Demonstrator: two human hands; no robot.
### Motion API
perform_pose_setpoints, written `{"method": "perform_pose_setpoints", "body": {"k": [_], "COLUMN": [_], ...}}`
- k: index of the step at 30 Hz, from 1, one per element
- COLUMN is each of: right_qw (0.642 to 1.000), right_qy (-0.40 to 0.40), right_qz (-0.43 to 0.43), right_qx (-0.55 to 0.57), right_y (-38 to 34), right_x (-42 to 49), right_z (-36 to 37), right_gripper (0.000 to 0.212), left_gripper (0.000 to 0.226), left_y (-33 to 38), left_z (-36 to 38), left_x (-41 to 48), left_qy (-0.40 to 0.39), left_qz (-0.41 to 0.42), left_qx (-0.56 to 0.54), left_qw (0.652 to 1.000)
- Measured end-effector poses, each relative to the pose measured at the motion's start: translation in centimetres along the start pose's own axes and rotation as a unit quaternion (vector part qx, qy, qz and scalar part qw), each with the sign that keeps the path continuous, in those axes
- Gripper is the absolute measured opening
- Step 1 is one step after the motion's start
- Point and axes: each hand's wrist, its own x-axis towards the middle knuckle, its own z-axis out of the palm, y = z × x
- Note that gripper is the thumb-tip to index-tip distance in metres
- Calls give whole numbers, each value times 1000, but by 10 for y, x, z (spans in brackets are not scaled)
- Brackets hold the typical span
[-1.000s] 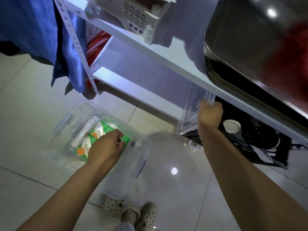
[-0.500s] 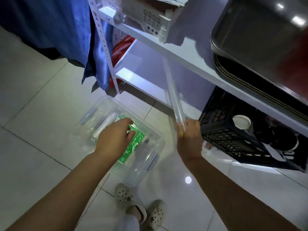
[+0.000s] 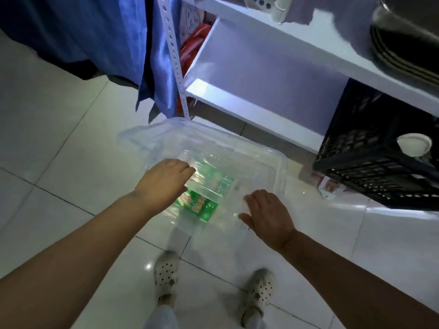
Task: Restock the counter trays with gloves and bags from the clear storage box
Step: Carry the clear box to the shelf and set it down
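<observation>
A blue cloth (image 3: 156,55) hangs far up and to the left of the left fingers, draped by the white perforated post (image 3: 174,58) of a shelf unit. The left hand (image 3: 164,184) reaches down into the clear storage box (image 3: 273,162), which sits on the pale tiled floor (image 3: 59,150); its fingers (image 3: 186,168) lie close together and slightly curled, pressed onto clear wrapping, but whether they actually grip it cannot be told through the blur. Just beyond and below those fingertips, inside the box, lies a green packet (image 3: 199,206) under shiny transparent plastic. To the right of the packet, the right hand (image 3: 268,217) is spread flat, palm down, fingers (image 3: 251,199) a little apart and holding nothing, at the near right part of the box. Below both hands, a pair of pale perforated clogs (image 3: 166,273) stand on the tiles. Above the fingers, a white shelf (image 3: 249,100) runs across. To the right of the right fingers, a black crate (image 3: 370,162) sits under the shelf with a white round lid (image 3: 414,144) showing in it, and dark stacked trays (image 3: 403,51) rest above.
</observation>
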Motion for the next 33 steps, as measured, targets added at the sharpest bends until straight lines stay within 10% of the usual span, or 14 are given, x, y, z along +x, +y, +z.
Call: {"method": "perform_pose_setpoints", "body": {"k": [7,15,25,33], "right_qw": [996,970,783,710], "right_qy": [-51,-64,20,29], "right_qz": [59,205,582,626], "right_qx": [35,114,219,321], "right_y": [-56,-80,-48,-44], "right_x": [-21,-46,-56,-58], "right_z": [79,154,232,263], "right_gripper": [63,36,46,44], "left_gripper": [32,45,48,36], "left_y": [-20,-24,-9,2], "left_z": [77,168,253,279], "left_x": [-17,-26,-34,-40], "left_qy": [-45,-42,-41,-2], "left_qz": [34,64,31,-9], "left_qx": [-51,-20,2,22], "left_qw": [997,997,999,1000]}}
